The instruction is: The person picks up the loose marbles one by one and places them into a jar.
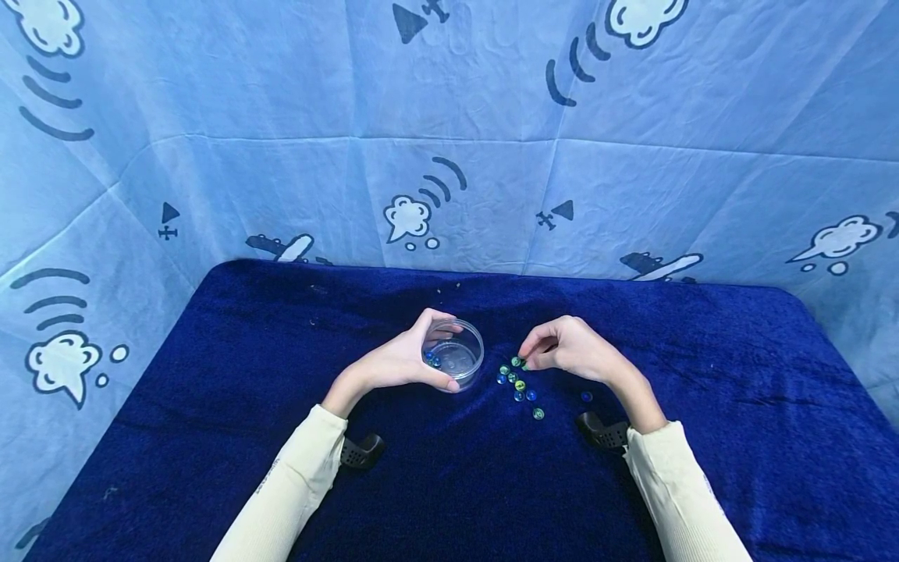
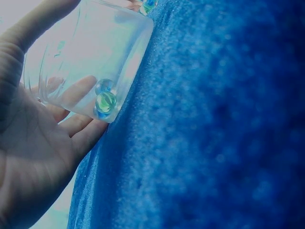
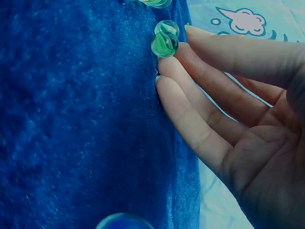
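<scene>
A clear round plastic tub [image 1: 469, 371] is in my left hand [image 1: 414, 355], tilted with its mouth showing in the head view. The thumb and fingers curve round its sides. A few blue and green marbles [image 2: 106, 101] rest against its inner wall in the left wrist view. My right hand [image 1: 572, 347] reaches down to a loose group of glass marbles [image 1: 520, 385] on the cloth. Its fingertips [image 3: 167, 88] are at a green-swirled marble [image 3: 165, 45], with the thumb slightly apart from it. Another marble shows just behind that one.
Dark blue plush cloth [image 1: 463, 484] covers the table. One blue marble [image 1: 587, 397] lies apart, below the right hand. Black wrist mounts [image 1: 363, 451] sit at both cuffs. A light blue printed curtain [image 1: 477, 195] hangs behind the table's far edge.
</scene>
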`<state>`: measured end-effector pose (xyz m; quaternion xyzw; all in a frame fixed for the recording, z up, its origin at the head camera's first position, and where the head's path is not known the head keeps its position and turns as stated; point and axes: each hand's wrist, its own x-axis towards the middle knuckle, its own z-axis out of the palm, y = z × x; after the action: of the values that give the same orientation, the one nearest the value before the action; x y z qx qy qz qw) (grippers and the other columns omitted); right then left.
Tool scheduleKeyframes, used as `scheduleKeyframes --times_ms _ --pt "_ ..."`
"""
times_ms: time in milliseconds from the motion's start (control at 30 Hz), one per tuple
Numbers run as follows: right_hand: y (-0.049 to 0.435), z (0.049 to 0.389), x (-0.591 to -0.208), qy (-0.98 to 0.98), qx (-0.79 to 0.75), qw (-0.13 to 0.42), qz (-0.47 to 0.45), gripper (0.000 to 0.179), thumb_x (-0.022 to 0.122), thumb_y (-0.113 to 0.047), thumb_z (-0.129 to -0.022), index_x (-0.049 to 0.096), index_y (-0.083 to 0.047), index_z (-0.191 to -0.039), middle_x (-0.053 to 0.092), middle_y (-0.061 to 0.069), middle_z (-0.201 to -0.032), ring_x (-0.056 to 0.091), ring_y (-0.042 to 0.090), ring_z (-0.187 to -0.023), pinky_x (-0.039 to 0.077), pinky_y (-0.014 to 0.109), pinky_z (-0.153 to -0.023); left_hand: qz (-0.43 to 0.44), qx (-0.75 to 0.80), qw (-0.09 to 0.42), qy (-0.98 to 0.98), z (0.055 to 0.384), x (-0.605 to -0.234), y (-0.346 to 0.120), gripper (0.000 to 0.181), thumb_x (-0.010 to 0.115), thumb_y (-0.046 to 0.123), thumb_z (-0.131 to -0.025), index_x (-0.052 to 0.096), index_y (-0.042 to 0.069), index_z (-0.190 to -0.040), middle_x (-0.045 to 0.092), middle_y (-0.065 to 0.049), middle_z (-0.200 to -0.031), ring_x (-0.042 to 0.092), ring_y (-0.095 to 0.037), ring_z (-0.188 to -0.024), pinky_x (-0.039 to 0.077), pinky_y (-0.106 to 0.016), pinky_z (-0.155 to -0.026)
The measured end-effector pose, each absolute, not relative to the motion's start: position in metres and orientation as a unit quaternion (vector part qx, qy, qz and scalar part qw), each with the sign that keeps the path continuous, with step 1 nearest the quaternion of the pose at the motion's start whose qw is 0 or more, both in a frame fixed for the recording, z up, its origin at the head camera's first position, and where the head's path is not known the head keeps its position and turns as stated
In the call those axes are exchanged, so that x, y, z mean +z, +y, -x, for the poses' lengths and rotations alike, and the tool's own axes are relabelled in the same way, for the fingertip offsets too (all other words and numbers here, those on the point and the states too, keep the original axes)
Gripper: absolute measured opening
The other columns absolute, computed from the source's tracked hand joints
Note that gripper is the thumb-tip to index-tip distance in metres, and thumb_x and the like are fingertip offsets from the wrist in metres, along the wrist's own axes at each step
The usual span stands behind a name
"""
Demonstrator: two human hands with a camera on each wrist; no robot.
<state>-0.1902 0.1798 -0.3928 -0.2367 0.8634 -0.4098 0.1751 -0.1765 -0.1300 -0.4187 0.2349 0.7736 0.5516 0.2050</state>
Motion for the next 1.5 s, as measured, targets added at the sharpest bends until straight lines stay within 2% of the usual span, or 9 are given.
scheduleKeyframes --times_ms 467,1000,1300,1500 --pt "0.1796 0.1920 -0.3970 0.855 -0.416 0.190 0.244 0.009 0.077 0.006 -0.083 0.076 0.000 -0.090 0.077 0.006 -0.089 0.071 0.015 -0.081 0.057 0.024 -0.073 -0.235 0.552 0.203 0.774 0.1763 -0.4186 -0.1294 0.094 0.091 0.015 -0.076 0.034 0.009 -0.150 0.050 -0.008 -0.152 0.046 -0.025 -0.142 0.036 -0.043 -0.118" --pt "0.1789 0.1921 -0.3976 0.860 -0.396 0.184 0.262 0.010 0.078 0.004 -0.084 0.076 -0.003 -0.090 0.076 0.008 -0.088 0.070 0.015 -0.082 0.056 0.024 -0.072 -0.242 0.551 0.195 0.774 0.1760 -0.4182 -0.1296 0.094 0.091 0.013 -0.075 0.034 0.008 -0.150 0.050 -0.009 -0.152 0.046 -0.025 -0.142 0.037 -0.042 -0.117" --pt "0.1780 0.1922 -0.3981 0.861 -0.399 0.182 0.259 0.009 0.078 0.004 -0.085 0.074 -0.004 -0.088 0.074 0.006 -0.086 0.068 0.013 -0.080 0.055 0.025 -0.072 -0.240 0.551 0.196 0.774 0.1764 -0.4188 -0.1298 0.094 0.091 0.013 -0.075 0.034 0.008 -0.150 0.051 -0.008 -0.152 0.047 -0.024 -0.142 0.037 -0.042 -0.117" --pt "0.1773 0.1914 -0.3977 0.863 -0.397 0.181 0.254 0.010 0.079 0.003 -0.084 0.073 -0.004 -0.088 0.071 0.000 -0.083 0.063 0.012 -0.075 0.053 0.025 -0.069 -0.240 0.554 0.198 0.773 0.1769 -0.4187 -0.1294 0.094 0.091 0.013 -0.075 0.034 0.008 -0.150 0.051 -0.008 -0.152 0.047 -0.025 -0.142 0.037 -0.041 -0.117"
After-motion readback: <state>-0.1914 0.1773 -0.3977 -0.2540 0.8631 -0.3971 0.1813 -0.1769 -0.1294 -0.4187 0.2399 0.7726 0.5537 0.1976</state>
